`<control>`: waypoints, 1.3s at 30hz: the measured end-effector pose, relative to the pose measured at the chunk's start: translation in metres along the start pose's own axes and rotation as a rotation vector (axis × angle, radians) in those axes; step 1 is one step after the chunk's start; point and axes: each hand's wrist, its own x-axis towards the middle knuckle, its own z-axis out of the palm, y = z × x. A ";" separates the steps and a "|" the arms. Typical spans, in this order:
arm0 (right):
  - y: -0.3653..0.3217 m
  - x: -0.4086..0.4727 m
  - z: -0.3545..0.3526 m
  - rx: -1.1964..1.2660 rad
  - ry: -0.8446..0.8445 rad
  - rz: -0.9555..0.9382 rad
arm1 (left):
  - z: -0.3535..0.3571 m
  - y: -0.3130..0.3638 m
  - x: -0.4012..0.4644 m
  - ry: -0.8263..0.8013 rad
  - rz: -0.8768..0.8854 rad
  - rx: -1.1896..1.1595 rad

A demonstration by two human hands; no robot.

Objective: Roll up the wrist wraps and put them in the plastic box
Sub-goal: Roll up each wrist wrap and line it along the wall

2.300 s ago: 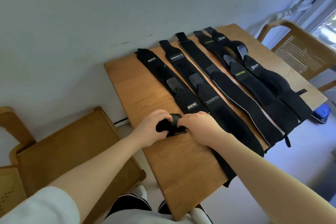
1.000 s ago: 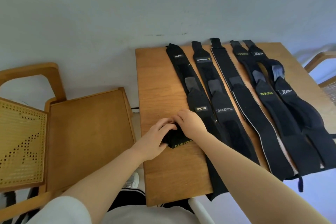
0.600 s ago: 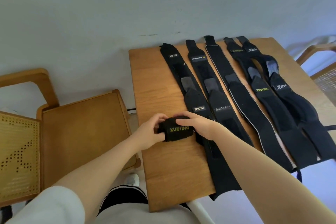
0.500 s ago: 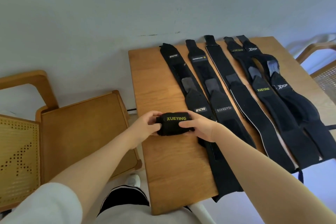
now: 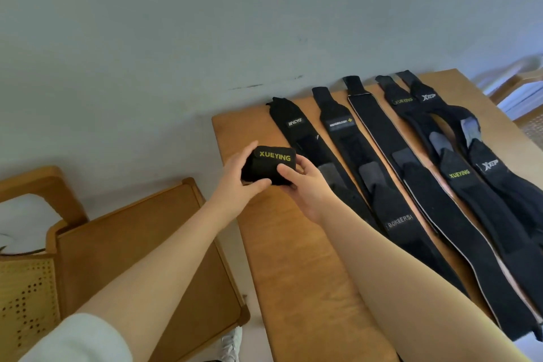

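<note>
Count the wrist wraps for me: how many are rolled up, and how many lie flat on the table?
Rolled-up wrist wraps: 1, the XUEYING roll held between the left hand and the right hand.
Flat wrist wraps on the table: 5, namely the IINCYO wrap, BOKEERSI wrap, plain wrap, flat XUEYING wrap and XTEP wrap.
Total: 6.

rolled wrap (image 5: 271, 167): XUEYING | flat wraps: BOKEERSI (image 5: 399, 222), XUEYING (image 5: 459, 175)
</note>
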 end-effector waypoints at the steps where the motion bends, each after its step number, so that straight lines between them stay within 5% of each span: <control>1: -0.004 0.010 0.008 -0.037 0.026 -0.025 | -0.005 -0.003 0.017 0.031 0.017 0.034; 8: -0.026 0.049 0.021 -0.471 0.189 -0.038 | -0.027 -0.026 0.118 0.112 -0.111 -0.231; 15: -0.019 0.058 0.010 -0.726 0.136 0.023 | -0.023 -0.036 0.149 0.219 -0.134 0.500; 22: -0.012 0.052 -0.001 -0.735 0.050 0.019 | -0.018 -0.039 0.162 0.163 -0.125 0.494; 26: -0.016 0.038 -0.029 -1.058 0.050 -0.154 | -0.021 -0.031 0.147 0.059 -0.196 0.309; 32: -0.007 0.018 -0.080 -1.305 0.227 -0.314 | 0.026 -0.020 0.061 0.201 0.163 0.574; 36: 0.008 -0.016 -0.108 -1.333 0.237 -0.291 | 0.079 -0.017 0.006 -0.031 0.243 0.482; 39: 0.012 -0.048 -0.131 -1.392 0.205 -0.226 | 0.112 -0.002 -0.020 -0.149 0.083 0.343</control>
